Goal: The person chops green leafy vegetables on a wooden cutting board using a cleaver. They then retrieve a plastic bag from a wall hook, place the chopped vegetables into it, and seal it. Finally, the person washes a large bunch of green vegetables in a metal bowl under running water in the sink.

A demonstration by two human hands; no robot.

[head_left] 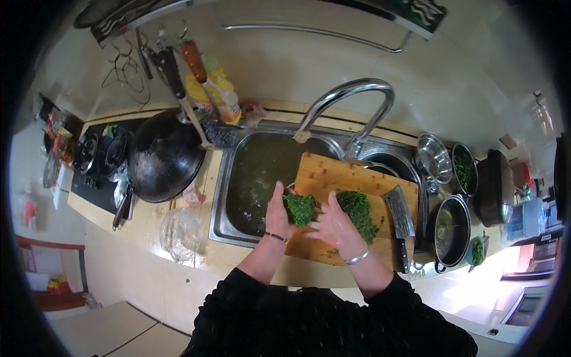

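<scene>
A clump of chopped greens [301, 209] rests in my left hand [279, 214], over the left edge of a wooden cutting board [321, 172]. My right hand [334, 225] is spread just right of that clump, palm toward it; whether its fingertips touch the greens I cannot tell. Beside it on the board lies a larger heap of chopped greens [357, 212]. A cleaver [399, 212] with a black handle lies along the board's right side. The board lies across the steel sink, partly over the water-filled basin [258, 178].
An arched faucet [348, 87] rises behind the board. To the right stand a steel bowl [433, 158], a bowl of greens [464, 169], a pot [453, 232] and a small bowl of greens [477, 251]. On the left are a dark wok [165, 156] and a clear plastic bag [180, 234].
</scene>
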